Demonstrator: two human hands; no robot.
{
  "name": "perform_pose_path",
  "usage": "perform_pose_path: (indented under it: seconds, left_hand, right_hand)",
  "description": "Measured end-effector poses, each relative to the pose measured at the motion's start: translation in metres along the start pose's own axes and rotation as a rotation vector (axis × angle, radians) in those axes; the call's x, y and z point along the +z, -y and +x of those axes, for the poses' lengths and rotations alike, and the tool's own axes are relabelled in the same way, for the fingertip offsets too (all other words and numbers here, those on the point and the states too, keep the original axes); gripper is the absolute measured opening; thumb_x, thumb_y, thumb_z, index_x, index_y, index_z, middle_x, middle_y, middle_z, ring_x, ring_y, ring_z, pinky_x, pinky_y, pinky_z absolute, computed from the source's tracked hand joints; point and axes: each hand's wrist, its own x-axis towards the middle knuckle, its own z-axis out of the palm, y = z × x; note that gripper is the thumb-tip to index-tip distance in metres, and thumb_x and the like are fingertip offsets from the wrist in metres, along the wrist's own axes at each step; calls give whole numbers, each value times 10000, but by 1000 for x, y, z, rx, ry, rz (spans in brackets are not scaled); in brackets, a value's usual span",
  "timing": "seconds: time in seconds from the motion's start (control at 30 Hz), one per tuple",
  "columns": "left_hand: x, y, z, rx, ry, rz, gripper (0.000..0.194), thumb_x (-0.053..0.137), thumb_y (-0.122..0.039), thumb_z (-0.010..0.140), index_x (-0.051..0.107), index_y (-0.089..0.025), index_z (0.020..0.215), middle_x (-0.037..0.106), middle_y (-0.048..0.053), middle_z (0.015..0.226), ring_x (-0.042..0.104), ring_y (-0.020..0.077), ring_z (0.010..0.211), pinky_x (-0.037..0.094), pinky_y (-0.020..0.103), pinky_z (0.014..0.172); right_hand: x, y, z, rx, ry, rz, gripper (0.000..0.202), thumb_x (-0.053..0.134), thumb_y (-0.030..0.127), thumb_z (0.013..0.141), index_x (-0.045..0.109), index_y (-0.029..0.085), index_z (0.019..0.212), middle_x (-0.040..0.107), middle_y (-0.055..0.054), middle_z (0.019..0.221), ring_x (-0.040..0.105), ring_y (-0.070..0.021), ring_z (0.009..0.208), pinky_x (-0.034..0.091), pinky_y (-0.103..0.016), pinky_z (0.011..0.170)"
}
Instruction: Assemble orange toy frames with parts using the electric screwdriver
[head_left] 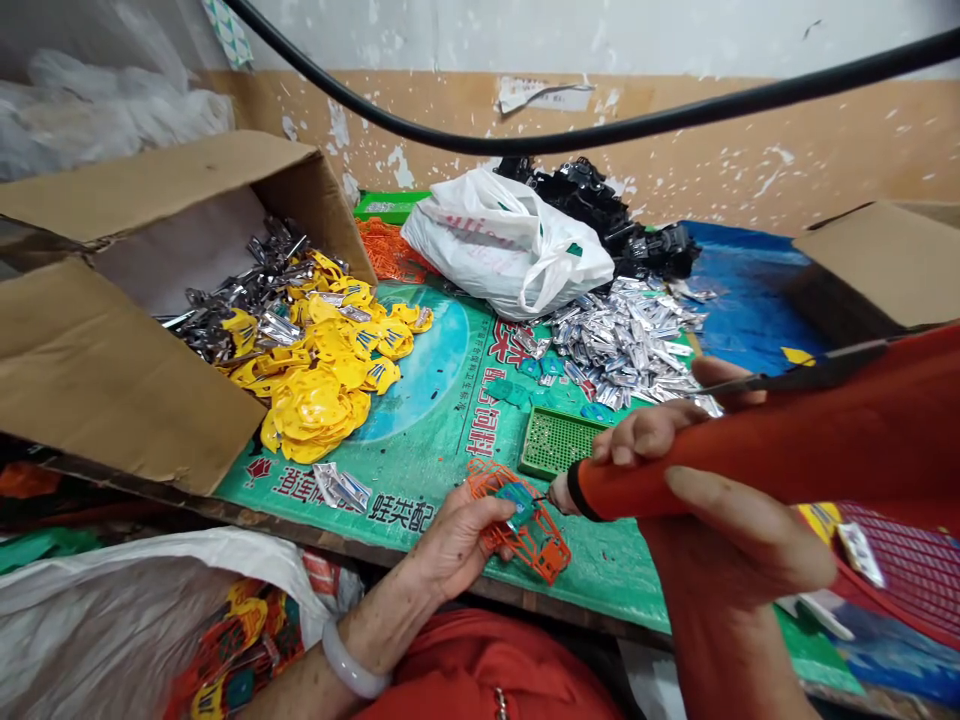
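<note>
At the near edge of the counter (pixel 600 580), your left hand (pixel 469 525) pinches an orange plastic frame (pixel 551 555), with your thumb pressed on the teal piece (pixel 516 505) that lies on it. Your right hand (pixel 765 540) is wrapped around a long red tool (pixel 622 487), which slants down toward the left; its thin dark tip is right at the teal piece's edge, though you can't tell from here whether the two touch. A pale bracelet (pixel 356 660) circles your left wrist.

Just beyond the frame sits a green perforated tray (pixel 536 474), with small bits inside. Past that, you have a heap of silver pieces (pixel 626 340), then a white plastic bag (pixel 480 240) with black parts (pixel 600 210) behind it. On your left, yellow pieces (pixel 315 400) spill out in front of an open cardboard box (pixel 112 380), and at your right lies a red mesh basket (pixel 900 570), partly hidden by your right arm.
</note>
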Motion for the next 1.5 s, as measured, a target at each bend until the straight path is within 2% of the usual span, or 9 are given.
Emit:
perform_pose_path:
  seconds: [0.33, 0.57, 0.83, 1.0, 1.2, 1.5]
  left_hand:
    - [-1, 0, 0, -19, -32, -41, 261, 682, -177, 655, 607, -137, 902, 631, 10, 777, 572, 101, 550, 390, 171, 357]
    - [-1, 1, 0, -32, -40, -56, 282, 682, -181, 654, 607, -143, 923, 664, 33, 816, 602, 124, 582, 367, 186, 383]
    - [0, 0, -2, -46, -76, -33, 274, 673, -196, 655, 620, -156, 921, 683, 41, 852, 619, 139, 614, 359, 195, 396]
    - [2, -1, -2, -36, -95, -21, 271, 674, -199, 648, 617, -149, 909, 660, 21, 813, 581, 112, 572, 354, 192, 388]
    - [2, 0, 0, 4, -54, -36, 238, 689, -181, 635, 597, -154, 853, 595, -31, 702, 526, 82, 498, 349, 179, 356]
    - [2, 1, 0, 22, -37, -39, 210, 686, -179, 645, 605, -148, 836, 597, -26, 704, 519, 77, 491, 352, 173, 353]
  right_hand:
    - [-2, -4, 0, 7, -10, 2, 313, 676, 103, 691, 622, 289, 936, 606, 19, 729, 570, -154, 669, 496, -365, 694]
    - [-1, -4, 1, 6, -34, -51, 458, 726, 192, 664, 602, 298, 1092, 591, 17, 721, 559, -157, 644, 507, -352, 666]
    - [0, -3, 0, -16, -35, -112, 460, 716, 222, 675, 598, 302, 1112, 572, 17, 710, 557, -157, 626, 515, -359, 648]
    - [1, -3, 0, -19, -44, -113, 446, 695, 187, 672, 604, 292, 1096, 583, 19, 707, 563, -153, 622, 516, -354, 633]
    - [1, -2, 0, -14, -42, -109, 479, 710, 203, 672, 595, 274, 1131, 582, 21, 694, 567, -152, 624, 523, -353, 631]
    - [1, -1, -1, 1, -42, -113, 504, 754, 237, 652, 595, 285, 1128, 587, 25, 685, 567, -154, 619, 519, -351, 637]
